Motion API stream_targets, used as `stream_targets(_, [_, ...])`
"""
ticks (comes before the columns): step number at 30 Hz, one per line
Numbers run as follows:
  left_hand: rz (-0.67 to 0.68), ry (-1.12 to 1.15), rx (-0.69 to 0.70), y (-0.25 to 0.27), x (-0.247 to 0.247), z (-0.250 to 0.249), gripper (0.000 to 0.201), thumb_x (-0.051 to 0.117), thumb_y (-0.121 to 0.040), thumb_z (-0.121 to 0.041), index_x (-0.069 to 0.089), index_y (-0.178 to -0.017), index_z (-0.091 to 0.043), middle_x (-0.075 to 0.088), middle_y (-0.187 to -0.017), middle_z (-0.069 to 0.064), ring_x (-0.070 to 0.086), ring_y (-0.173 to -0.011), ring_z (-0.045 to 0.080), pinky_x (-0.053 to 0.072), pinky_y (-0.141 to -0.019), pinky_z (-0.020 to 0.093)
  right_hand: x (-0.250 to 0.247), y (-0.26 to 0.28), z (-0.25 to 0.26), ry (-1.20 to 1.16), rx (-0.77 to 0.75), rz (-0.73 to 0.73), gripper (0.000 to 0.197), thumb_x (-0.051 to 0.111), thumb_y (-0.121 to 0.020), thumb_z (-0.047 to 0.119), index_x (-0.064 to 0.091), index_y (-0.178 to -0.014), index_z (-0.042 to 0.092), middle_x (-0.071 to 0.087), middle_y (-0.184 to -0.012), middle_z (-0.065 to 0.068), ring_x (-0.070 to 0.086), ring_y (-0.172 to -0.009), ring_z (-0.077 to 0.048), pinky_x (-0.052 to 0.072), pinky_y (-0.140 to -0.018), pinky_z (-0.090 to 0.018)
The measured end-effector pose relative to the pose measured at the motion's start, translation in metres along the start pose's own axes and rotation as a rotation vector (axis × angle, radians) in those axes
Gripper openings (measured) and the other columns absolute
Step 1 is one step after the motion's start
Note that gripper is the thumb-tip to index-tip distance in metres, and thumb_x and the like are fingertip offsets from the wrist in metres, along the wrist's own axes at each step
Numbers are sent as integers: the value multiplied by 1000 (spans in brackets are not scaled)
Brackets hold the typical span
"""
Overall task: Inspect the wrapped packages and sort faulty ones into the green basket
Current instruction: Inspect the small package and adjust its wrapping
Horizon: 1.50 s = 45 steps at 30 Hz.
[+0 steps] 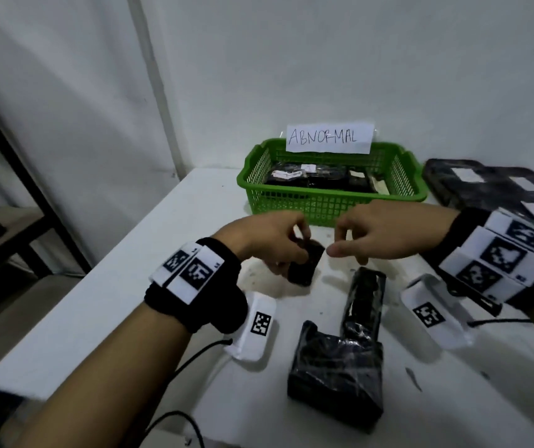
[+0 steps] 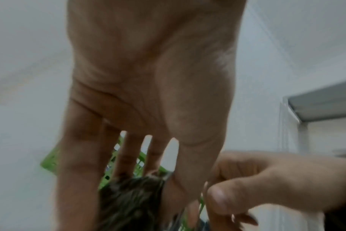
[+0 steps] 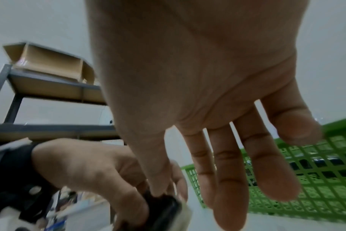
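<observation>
My left hand (image 1: 291, 253) grips a small black wrapped package (image 1: 304, 265) just above the white table (image 1: 136, 286), in front of the green basket (image 1: 330, 205). My right hand (image 1: 344, 248) hovers beside it with relaxed fingers. In the right wrist view its thumb tip (image 3: 157, 187) meets the package (image 3: 166, 209) while the other fingers stay straight near the basket (image 3: 316, 179). The left wrist view shows my left fingers (image 2: 126, 156) reaching down onto the dark package (image 2: 132, 203). The basket carries an "ABNORMAL" label (image 1: 329, 139) and holds several black packages.
Two more black wrapped packages lie on the table nearer to me: a long one (image 1: 364, 299) and a bulky one (image 1: 336, 370). A pile of black packages (image 1: 485, 185) sits right of the basket. A metal shelf with a cardboard box (image 3: 49, 62) stands to the left.
</observation>
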<state>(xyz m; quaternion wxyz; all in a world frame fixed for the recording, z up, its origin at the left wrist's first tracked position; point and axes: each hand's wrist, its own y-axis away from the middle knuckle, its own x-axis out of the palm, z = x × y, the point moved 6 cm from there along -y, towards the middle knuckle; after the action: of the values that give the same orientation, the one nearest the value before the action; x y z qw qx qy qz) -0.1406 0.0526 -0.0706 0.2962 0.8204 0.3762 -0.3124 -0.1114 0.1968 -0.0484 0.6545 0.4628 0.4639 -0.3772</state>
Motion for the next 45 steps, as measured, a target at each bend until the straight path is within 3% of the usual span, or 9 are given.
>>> stream_targets(5, [-224, 681, 396, -12, -28, -21, 45, 56, -88, 18, 49, -121, -13, 57, -111, 1, 64, -95, 17, 61, -82, 34, -6, 2, -29, -654, 59, -240, 66, 36, -77, 76, 59, -119, 30, 75, -98, 4, 73, -76, -17, 54, -68, -33])
stream_targets(10, [-322, 668, 556, -38, -30, -35, 54, 64, -85, 15, 46, -122, -20, 61, -118, 0, 61, -107, 6, 50, -88, 21, -11, -11, -39, -1360, -4, -384, 31, 55, -97, 43, 62, -120, 23, 73, -109, -8, 72, -71, -25, 57, -67, -36])
stream_targets(17, [-218, 689, 526, -67, -25, -55, 40, 63, -94, -18, 51, -132, -20, 64, -129, 9, 65, -115, 25, 58, -85, 35, -32, -26, -70, -1287, 15, -599, 30, 72, -91, 19, 62, -118, 13, 74, -101, -5, 73, -72, -17, 60, -63, -32])
stream_targets(24, [-322, 710, 517, -72, -37, -47, 33, 65, -94, -11, 59, -124, -22, 68, -118, 12, 70, -103, 26, 60, -81, 38, -36, -22, -80, -1177, 42, -686, 30, 75, -88, 18, 64, -115, 10, 74, -106, -7, 75, -85, -23, 62, -71, -39])
stream_targets(28, [-431, 720, 566, -64, -38, -45, 28, 68, -90, -2, 59, -113, -16, 74, -104, 9, 72, -84, 15, 56, -65, 26, -38, -15, -73, -1054, 29, -827, 19, 79, -83, 21, 69, -97, 15, 76, -94, -7, 75, -84, -21, 57, -57, -29])
stream_targets(32, [-535, 622, 624, -62, -37, -54, 24, 70, -90, -4, 58, -102, -20, 73, -100, 14, 70, -78, 16, 56, -62, 28, -46, -3, -65, -735, 54, -1005, 19, 78, -80, 33, 67, -92, 23, 73, -82, 7, 70, -74, -9, 55, -59, -23])
stream_targets(34, [-560, 565, 668, -59, -41, -60, 24, 70, -88, -7, 58, -100, -25, 72, -101, 9, 71, -84, 19, 60, -69, 35, -49, 0, -68, -801, 16, -1011, 24, 80, -82, 31, 66, -99, 21, 72, -88, 5, 71, -77, -11, 60, -58, -28])
stream_targets(39, [-558, 471, 738, -50, -54, -72, 27, 69, -89, -1, 55, -105, -18, 67, -104, 0, 68, -87, 5, 52, -70, 20, -48, 1, -74, -1296, -31, -756, 37, 67, -92, 39, 64, -115, 10, 71, -100, -3, 71, -79, -21, 62, -66, -40])
stream_targets(45, [-439, 587, 728, -55, -52, -79, 26, 62, -91, -29, 57, -115, -22, 67, -112, -1, 68, -103, 12, 58, -84, 34, -56, 5, -77, -1403, -117, -856, 10, 65, -92, 6, 62, -101, 8, 67, -95, -9, 69, -81, -19, 61, -70, -28])
